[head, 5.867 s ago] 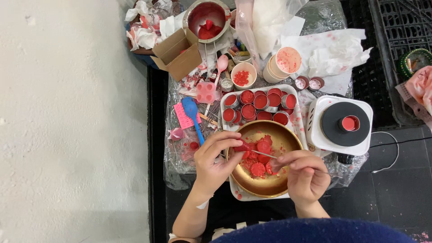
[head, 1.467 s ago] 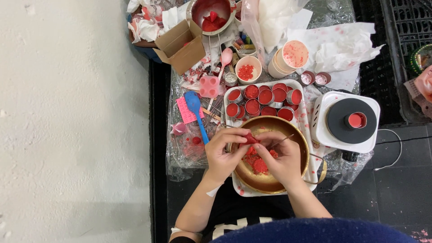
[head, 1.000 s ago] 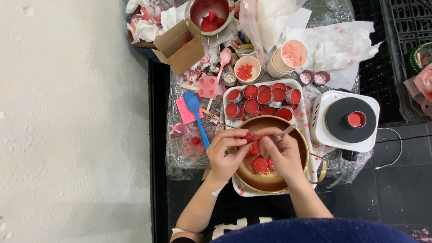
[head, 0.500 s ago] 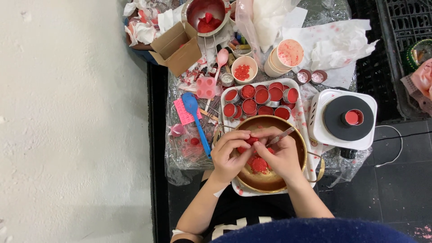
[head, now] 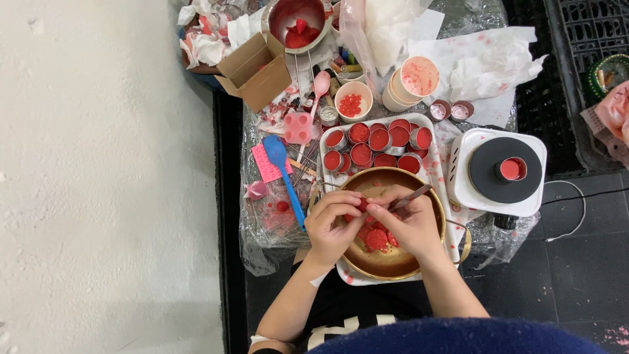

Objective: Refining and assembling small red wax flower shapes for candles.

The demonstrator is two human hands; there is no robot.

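The work surface is sitting crowded between a pale wall (head: 105, 177) on the person's left and a dark tiled floor (head: 576, 262) on the right, leaving little open room — the white tray (head: 327, 160) is reaching almost to the near edge, and a small white hotplate (head: 504, 172) with a red tin on it is pressing just beside the tray's right side. A blue spatula (head: 285, 174) is lying just left of the tray, and red-filled tins (head: 377, 141) are packing the tray's far half.

Both hands are meeting over the brass bowl (head: 393, 262), which is resting on the near part of the tray. The left hand (head: 331, 226) is curling its fingers closed, pinching a small red piece (head: 362, 204) at the fingertips, above the bowl's far rim. The right hand (head: 409, 223) is closing around a thin metal tool (head: 411, 196), whose free end is slanting up and to the right past the bowl's rim — its working end is hidden between the two hands. More red pieces (head: 377, 239) are lying in the bowl beneath the fingers.
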